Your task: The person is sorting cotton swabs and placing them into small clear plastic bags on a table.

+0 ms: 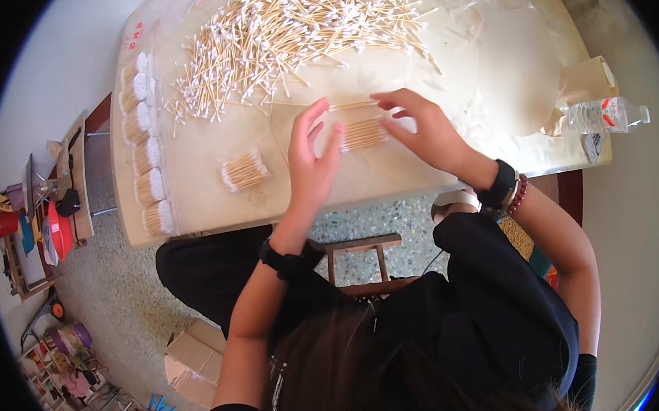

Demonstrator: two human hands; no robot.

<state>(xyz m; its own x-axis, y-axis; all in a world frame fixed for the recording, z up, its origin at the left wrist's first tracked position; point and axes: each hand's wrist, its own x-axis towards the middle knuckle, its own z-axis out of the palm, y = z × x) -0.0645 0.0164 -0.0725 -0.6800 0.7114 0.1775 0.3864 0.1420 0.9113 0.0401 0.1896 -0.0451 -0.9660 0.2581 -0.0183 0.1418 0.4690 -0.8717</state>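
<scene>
My left hand (313, 157) and my right hand (430, 133) face each other over the table, fingers curved. Between their fingertips stretch a few cotton swabs (353, 106), lying crosswise, one end at each hand. Just below, a flat bundle of cotton swabs (364, 135) sits between my thumbs, its white tips partly hidden by the fingers. To the left of my left hand lies a smaller bundle of swabs (244, 171). Beyond both hands spreads a large loose heap of wooden-stemmed cotton swabs (298, 36), white at both ends.
Several packed swab bundles (147, 155) stand in a row along the table's left edge. On the right lie a clear plastic bottle (597, 116) and a beige roll (588, 74). The table (199, 203) ends close before my lap, above a wooden stool (363, 244).
</scene>
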